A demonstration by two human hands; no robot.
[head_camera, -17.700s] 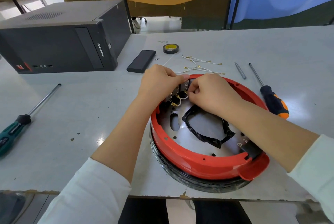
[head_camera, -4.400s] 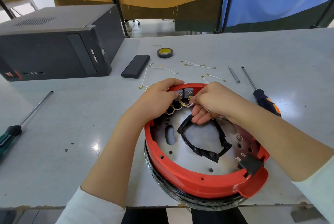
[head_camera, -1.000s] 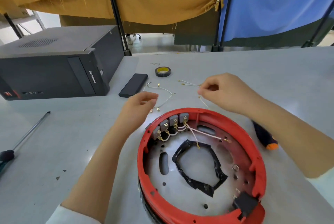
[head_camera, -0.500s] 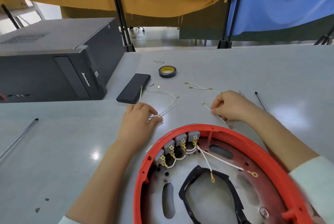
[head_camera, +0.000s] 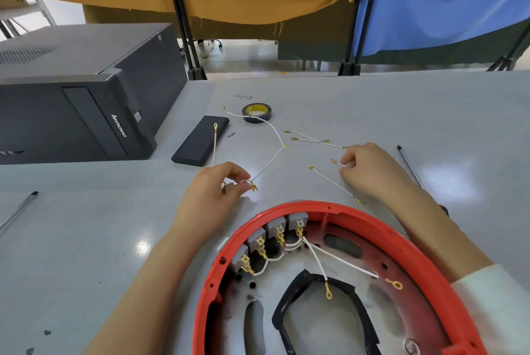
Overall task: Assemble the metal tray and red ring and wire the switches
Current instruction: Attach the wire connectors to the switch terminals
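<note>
The red ring (head_camera: 413, 242) sits around the metal tray (head_camera: 315, 331) at the near edge of the table. Several grey switches (head_camera: 275, 228) line the ring's far-left inner wall, linked by short white wires with brass terminals; two longer wires (head_camera: 338, 260) trail across the tray. Beyond the ring, my left hand (head_camera: 212, 197) pinches the near end of a white wire (head_camera: 269, 159) that runs up toward the tape roll. My right hand (head_camera: 370, 171) pinches a short white wire (head_camera: 339, 164) on the table. Other loose wires (head_camera: 332, 182) lie between the hands.
A black computer case (head_camera: 80, 96) stands at the left, a flat black box (head_camera: 200, 139) beside it. A black-and-yellow tape roll (head_camera: 256, 112) lies farther back. Screwdriver shafts lie at the far left (head_camera: 17, 208) and right (head_camera: 410, 165). Yellow and blue curtains hang behind the table.
Both hands left the switches and reached out past the ring to the loose wires. In the last half second the left hand took up a wire end; the view tilted closer.
</note>
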